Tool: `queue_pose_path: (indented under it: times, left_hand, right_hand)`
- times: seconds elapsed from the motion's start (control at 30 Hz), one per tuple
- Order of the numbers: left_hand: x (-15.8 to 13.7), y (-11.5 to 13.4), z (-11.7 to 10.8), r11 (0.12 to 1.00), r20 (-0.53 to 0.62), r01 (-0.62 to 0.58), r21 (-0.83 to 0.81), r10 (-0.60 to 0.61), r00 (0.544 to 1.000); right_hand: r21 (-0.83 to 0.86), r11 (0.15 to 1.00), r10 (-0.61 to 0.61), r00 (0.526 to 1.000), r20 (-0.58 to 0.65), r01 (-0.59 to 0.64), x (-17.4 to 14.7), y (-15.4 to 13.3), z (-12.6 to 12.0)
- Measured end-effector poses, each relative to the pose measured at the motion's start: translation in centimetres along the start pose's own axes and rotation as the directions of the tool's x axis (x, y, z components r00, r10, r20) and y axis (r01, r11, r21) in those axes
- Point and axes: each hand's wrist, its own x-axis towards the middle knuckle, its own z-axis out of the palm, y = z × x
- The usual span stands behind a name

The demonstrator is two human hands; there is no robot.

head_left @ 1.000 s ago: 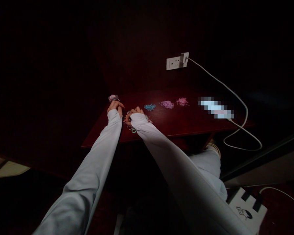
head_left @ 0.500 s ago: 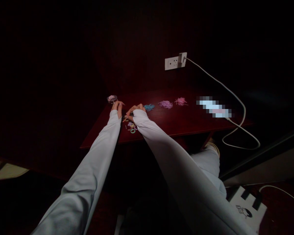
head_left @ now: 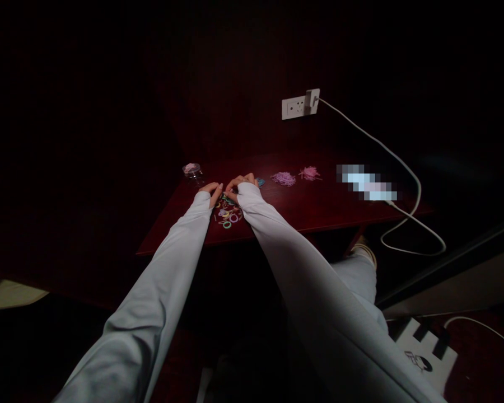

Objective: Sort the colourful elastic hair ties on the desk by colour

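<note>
My left hand (head_left: pixel 212 192) is at the far edge of a mixed heap of small coloured hair ties and bits (head_left: pixel 227 214), its fingertips drawn together. My right hand (head_left: pixel 240 186) faces it just to the right, fingers curled in a pinch. What either hand holds is too small to make out. A green ring (head_left: pixel 227 225) and a lilac ring (head_left: pixel 234 218) lie at the near side of the heap. Partly behind my right hand is a blue pile (head_left: pixel 260 182) of small bands. A clear jar (head_left: pixel 192 171) with something pale pink on top stands beyond my left hand.
Purple (head_left: pixel 283 178) and pink (head_left: pixel 310 173) piles of thin bands lie rightward on the dark red table (head_left: pixel 168 229). Farther right is a blurred-out bright device (head_left: pixel 367 182) on a white cable (head_left: pixel 378 141), which runs to a wall socket (head_left: pixel 294 107). A printed bag (head_left: pixel 428 352) is lower right.
My left hand has moved right and slightly nearer, away from the jar. My right hand has shifted right, covering more of the blue pile. More of the mixed heap shows between them.
</note>
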Motion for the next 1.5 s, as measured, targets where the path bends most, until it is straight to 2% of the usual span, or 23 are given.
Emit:
queue_pose_path:
  times: [0.17, 0.3, 0.43, 0.57, 0.73, 0.93, 1.07, 1.2, 1.3, 1.5]
  left_hand:
    - [0.0, 0.4, -0.3, 0.999, -0.015, -0.012, 0.044, 0.013, 1.0]
    - [0.0, 0.7, -0.1, 0.997, -0.021, -0.036, 0.067, 0.037, 0.999]
    - [0.0, 0.5, -0.1, 0.995, -0.037, -0.062, 0.081, 0.065, 0.997]
    - [0.0, 0.2, -0.3, 0.993, -0.025, -0.078, 0.087, 0.08, 0.996]
    - [0.1, 0.3, -0.4, 0.996, -0.02, -0.063, 0.069, 0.064, 0.998]
    - [-0.1, 0.9, -0.3, 0.998, -0.012, -0.05, 0.045, 0.051, 0.999]
    - [-0.9, 2.2, -0.2, 0.998, -0.04, -0.05, 0.048, 0.052, 0.998]
    - [-1.2, 2.7, -0.1, 0.997, -0.052, -0.065, 0.05, 0.068, 0.996]
    - [-0.8, 2.3, -0.3, 0.997, -0.011, -0.053, 0.061, 0.053, 0.999]
    - [-0.1, 0.9, -0.6, 0.995, 0.053, -0.045, 0.093, 0.04, 0.998]
  right_hand:
    - [0.042, 0.991, 0.128, 0.991, -0.046, -0.126, 0.5, 0.5, 0.7]
    - [0.036, 0.973, 0.227, 0.974, 0.018, -0.228, 0.4, 0.6, 0.3]
    - [0.084, 0.974, 0.206, 0.977, 0.058, -0.21, 0.1, 0.8, 0.0]
    - [0.123, 0.975, 0.18, 0.983, 0.035, -0.183, 0.4, 1.2, 0.9]
    - [0.089, 0.978, 0.186, 0.983, 0.014, -0.186, 1.0, 1.7, 1.8]
    - [0.127, 0.981, 0.156, 0.987, -0.041, -0.15, 1.0, 3.2, 0.9]
    - [0.095, 0.954, 0.298, 0.938, -0.176, -0.285, 0.6, 4.8, -0.8]
    - [-0.019, 0.903, 0.415, 0.88, -0.232, -0.43, 0.0, 5.8, -2.4]
    - [-0.067, 0.898, 0.411, 0.883, -0.225, -0.435, -0.1, 6.3, -2.8]
    - [-0.032, 0.929, 0.35, 0.906, -0.24, -0.368, -0.1, 6.4, -2.0]
